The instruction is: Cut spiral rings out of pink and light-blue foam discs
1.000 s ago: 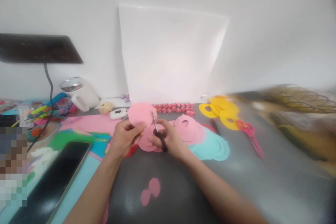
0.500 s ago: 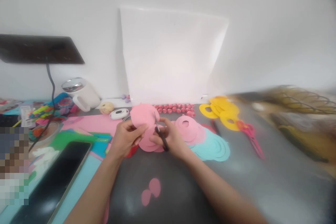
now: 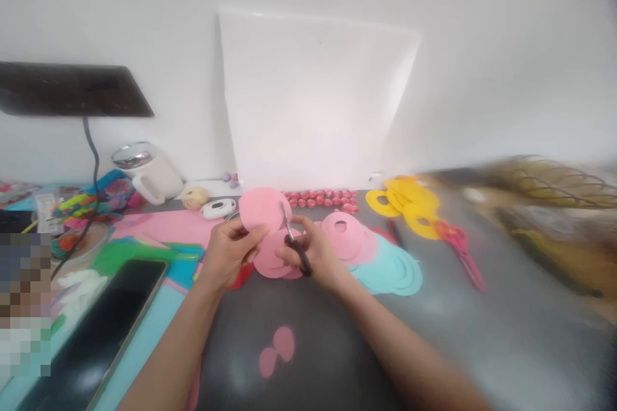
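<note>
A round pink paper disc (image 3: 263, 209) is pinched at its lower edge by my left hand (image 3: 234, 247). My right hand (image 3: 313, 253) is wrapped round the dark handles of a pair of scissors (image 3: 299, 253), whose blades point up and overlap the disc's right side. Whether the blades pass through the paper or lie in front of it I cannot tell. Behind and below my hands lies a pile of pink paper discs (image 3: 274, 260). Two small pink ovals (image 3: 284, 343) lie on the dark table in front of me.
Pink rings (image 3: 344, 237) overlap turquoise rings (image 3: 393, 270) to the right, with yellow rings (image 3: 419, 205) and pink scissors (image 3: 460, 247) beyond. Small red rolled pieces (image 3: 321, 198) line the back. A phone (image 3: 96, 334), coloured paper (image 3: 139, 257) and a white mug (image 3: 157, 176) stand left.
The pink disc has turned slightly and faces me more fully. The scissors have shifted a little, their blades now showing more clearly against it. My hands stay almost in place.
</note>
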Action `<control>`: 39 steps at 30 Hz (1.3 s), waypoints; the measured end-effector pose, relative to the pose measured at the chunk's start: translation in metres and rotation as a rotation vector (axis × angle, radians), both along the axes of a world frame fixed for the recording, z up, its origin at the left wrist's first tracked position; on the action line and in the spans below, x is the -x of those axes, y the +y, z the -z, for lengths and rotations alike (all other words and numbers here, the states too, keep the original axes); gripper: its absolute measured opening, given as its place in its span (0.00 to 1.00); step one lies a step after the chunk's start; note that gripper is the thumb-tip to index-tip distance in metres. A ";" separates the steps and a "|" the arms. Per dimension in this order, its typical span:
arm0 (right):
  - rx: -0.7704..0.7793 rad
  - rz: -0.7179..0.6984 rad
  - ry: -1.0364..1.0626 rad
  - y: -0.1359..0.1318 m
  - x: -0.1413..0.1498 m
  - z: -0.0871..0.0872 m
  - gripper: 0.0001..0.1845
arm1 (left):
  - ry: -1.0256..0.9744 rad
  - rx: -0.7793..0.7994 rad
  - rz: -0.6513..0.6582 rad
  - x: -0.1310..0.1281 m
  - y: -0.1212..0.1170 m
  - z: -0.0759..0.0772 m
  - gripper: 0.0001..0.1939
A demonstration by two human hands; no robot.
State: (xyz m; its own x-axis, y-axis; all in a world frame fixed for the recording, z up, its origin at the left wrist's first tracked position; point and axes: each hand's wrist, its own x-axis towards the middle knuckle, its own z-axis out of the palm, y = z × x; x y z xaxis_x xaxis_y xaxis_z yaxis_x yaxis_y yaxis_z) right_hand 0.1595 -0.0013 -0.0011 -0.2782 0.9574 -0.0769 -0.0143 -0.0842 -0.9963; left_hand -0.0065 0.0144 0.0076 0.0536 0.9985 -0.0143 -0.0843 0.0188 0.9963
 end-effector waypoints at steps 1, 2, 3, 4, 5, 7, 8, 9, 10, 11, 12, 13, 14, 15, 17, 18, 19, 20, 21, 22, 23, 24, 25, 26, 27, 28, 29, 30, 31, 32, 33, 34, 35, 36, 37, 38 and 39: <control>0.000 0.004 -0.011 0.000 0.000 0.000 0.31 | -0.016 0.007 -0.004 -0.001 0.000 -0.001 0.13; 0.001 0.009 -0.019 0.000 0.000 0.000 0.30 | -0.035 0.018 -0.006 -0.002 -0.001 -0.002 0.13; 0.004 0.014 -0.026 0.000 0.000 0.000 0.30 | -0.053 0.030 -0.007 -0.002 -0.001 -0.003 0.13; 0.008 0.015 -0.029 0.000 0.001 0.001 0.31 | -0.066 0.043 -0.005 -0.003 -0.002 -0.004 0.13; 0.011 0.014 -0.028 0.000 0.001 0.001 0.31 | -0.072 0.053 -0.005 -0.004 -0.002 -0.004 0.13; 0.020 0.003 -0.020 -0.001 0.002 0.002 0.32 | -0.067 0.056 -0.012 -0.004 -0.002 -0.004 0.12; 0.025 -0.002 -0.014 -0.001 0.002 0.002 0.32 | -0.058 0.050 -0.018 -0.004 -0.002 -0.003 0.12; 0.028 -0.006 -0.004 -0.001 0.002 0.002 0.32 | -0.047 0.040 -0.022 -0.003 -0.002 -0.002 0.11; 0.029 -0.008 0.008 -0.001 0.002 0.002 0.32 | -0.034 0.030 -0.022 -0.003 -0.001 -0.001 0.11; 0.025 -0.009 0.024 -0.001 0.002 0.002 0.32 | -0.019 0.022 -0.018 -0.002 -0.001 0.000 0.11; 0.018 -0.009 0.043 -0.001 0.002 0.002 0.32 | -0.004 0.018 -0.009 -0.001 -0.001 0.002 0.11; 0.011 -0.009 0.064 0.000 0.002 0.001 0.32 | 0.013 0.017 0.004 -0.001 0.000 0.003 0.11; 0.002 -0.010 0.084 0.000 0.001 0.001 0.32 | 0.029 0.018 0.018 0.000 0.000 0.004 0.11; -0.005 -0.012 0.102 0.000 0.001 0.000 0.32 | 0.042 0.018 0.031 0.000 0.000 0.004 0.12; -0.011 -0.018 0.127 0.001 0.001 0.000 0.33 | 0.054 0.014 0.045 0.001 -0.001 0.005 0.12; -0.011 -0.020 0.131 0.001 0.000 -0.001 0.33 | 0.056 0.014 0.047 0.001 -0.001 0.005 0.13; -0.010 -0.021 0.132 0.001 0.000 -0.001 0.33 | 0.057 0.014 0.046 0.001 -0.001 0.004 0.13; -0.007 -0.022 0.132 0.001 0.000 -0.001 0.33 | 0.057 0.016 0.044 0.001 -0.001 0.004 0.13; -0.003 -0.025 0.129 0.001 0.000 -0.001 0.33 | 0.057 0.018 0.042 0.001 -0.001 0.004 0.13; -0.001 -0.026 0.123 0.001 0.000 -0.001 0.33 | 0.057 0.019 0.041 0.001 -0.001 0.003 0.13; 0.000 -0.026 0.116 0.001 0.000 -0.001 0.33 | 0.056 0.016 0.040 0.001 -0.001 0.003 0.13; -0.002 -0.024 0.109 0.001 0.000 -0.001 0.33 | 0.054 0.012 0.039 0.001 -0.001 0.003 0.13; -0.005 -0.023 0.101 0.001 0.000 -0.002 0.33 | 0.052 0.008 0.036 0.001 -0.001 0.003 0.13; -0.007 -0.021 0.094 0.001 0.000 -0.002 0.33 | 0.050 0.004 0.032 0.001 -0.001 0.003 0.13; -0.008 -0.019 0.089 0.001 0.000 -0.002 0.32 | 0.048 0.001 0.029 0.001 -0.001 0.004 0.12; -0.007 -0.018 0.088 0.001 0.000 -0.002 0.32 | 0.046 -0.003 0.028 0.001 -0.001 0.004 0.12; -0.007 -0.019 0.088 0.001 0.000 -0.002 0.32 | 0.042 -0.007 0.027 0.001 -0.001 0.004 0.12; -0.007 -0.018 0.086 0.001 0.000 -0.002 0.32 | 0.037 -0.010 0.027 0.001 -0.001 0.004 0.12; -0.010 -0.017 0.082 0.001 0.000 -0.001 0.32 | 0.032 -0.013 0.027 0.001 -0.001 0.004 0.12; -0.014 -0.016 0.078 0.001 -0.001 -0.001 0.31 | 0.028 -0.014 0.025 0.001 -0.001 0.004 0.12; -0.018 -0.018 0.071 0.001 -0.001 -0.001 0.31 | 0.025 -0.014 0.022 0.001 0.000 0.003 0.12; -0.020 -0.018 0.063 0.001 -0.001 -0.001 0.31 | 0.022 -0.013 0.019 0.001 0.000 0.003 0.12; -0.021 -0.017 0.055 0.001 -0.001 -0.001 0.31 | 0.020 -0.011 0.016 0.001 0.000 0.003 0.12; -0.022 -0.015 0.047 0.000 -0.002 -0.001 0.31 | 0.019 -0.009 0.017 0.001 0.000 0.002 0.12; -0.023 -0.012 0.040 0.000 -0.002 -0.001 0.31 | 0.017 -0.006 0.016 0.001 0.000 0.002 0.12; -0.024 -0.008 0.032 0.000 -0.002 -0.002 0.30 | 0.013 -0.002 0.014 0.001 0.000 0.002 0.13; -0.025 -0.004 0.026 0.000 -0.002 -0.002 0.30 | 0.009 0.001 0.012 0.001 0.000 0.001 0.13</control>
